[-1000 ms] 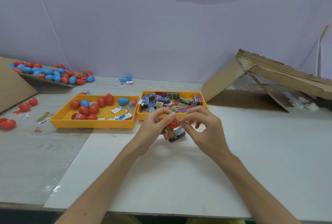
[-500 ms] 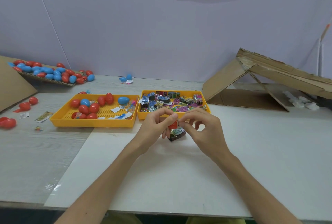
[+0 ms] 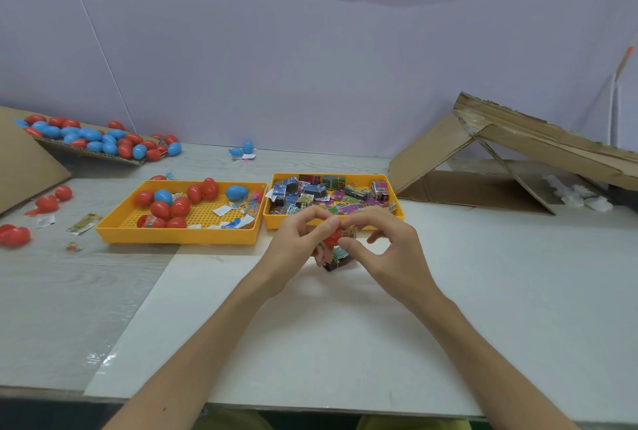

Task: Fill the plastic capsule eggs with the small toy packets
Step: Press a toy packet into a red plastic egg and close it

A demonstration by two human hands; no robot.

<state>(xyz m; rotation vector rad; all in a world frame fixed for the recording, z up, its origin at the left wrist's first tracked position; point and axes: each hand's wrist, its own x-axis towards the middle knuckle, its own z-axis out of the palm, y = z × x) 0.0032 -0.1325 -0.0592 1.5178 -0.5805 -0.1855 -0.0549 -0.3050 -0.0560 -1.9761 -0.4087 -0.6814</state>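
Head view: the left hand [image 3: 297,240] and right hand [image 3: 386,246] meet above a smooth white sheet [image 3: 345,343] laid on the grey wood-grain tabletop [image 3: 51,291]. The left fingers [image 3: 312,219] curl round a glossy red plastic capsule egg [image 3: 332,238], thumb and forefinger closed on its rounded shell. The right thumb and forefinger pinch a small crinkled printed toy packet [image 3: 349,232] that touches the egg's right side, while the other right fingers are loosely spread. A dark foil packet [image 3: 340,259] sits just below the hands; whether it is held or lies on the sheet cannot be told. Beyond the hands stand two shallow rectangular trays side by side: the yellow perforated plastic tray [image 3: 179,236] on the left holds smooth red and blue eggs [image 3: 160,208] and paper slips, and the yellow plastic tray [image 3: 276,221] on the right is heaped with shiny, many-coloured packets [image 3: 310,195]. At the back left more eggs [image 3: 93,139] lie on a corrugated board, and a folded brown cardboard box [image 3: 518,139] leans at the right.
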